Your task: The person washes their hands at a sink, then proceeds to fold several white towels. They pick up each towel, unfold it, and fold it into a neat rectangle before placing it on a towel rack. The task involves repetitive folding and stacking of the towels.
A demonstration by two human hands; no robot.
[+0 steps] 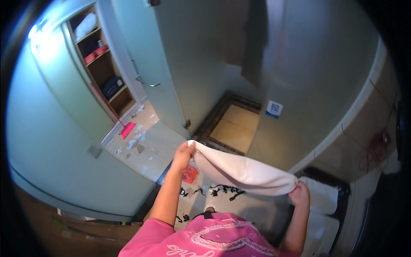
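Observation:
A white cloth, perhaps a towel [245, 170], stretches between my two hands in front of me. My left hand [184, 156] pinches its upper left corner. At the opposite end my right hand [300, 192] grips the other corner, lower in the view. Between them the fabric sags and folds over on itself. Below it, a red plastic bag [190, 173] lies on the floor beside my left forearm. Black scraps [224, 190] are scattered on the tiles under the cloth, some partly hidden by it.
Frosted glass panels [205, 64] rise ahead, with a door handle [147, 83] on one. A dark raised kerb [205, 128] edges the shower floor [236, 125]. Farther left, a pink broom [127, 130] stands among paper scraps [136, 141] near open shelves [102, 67]. A white toilet [321, 196] is at right.

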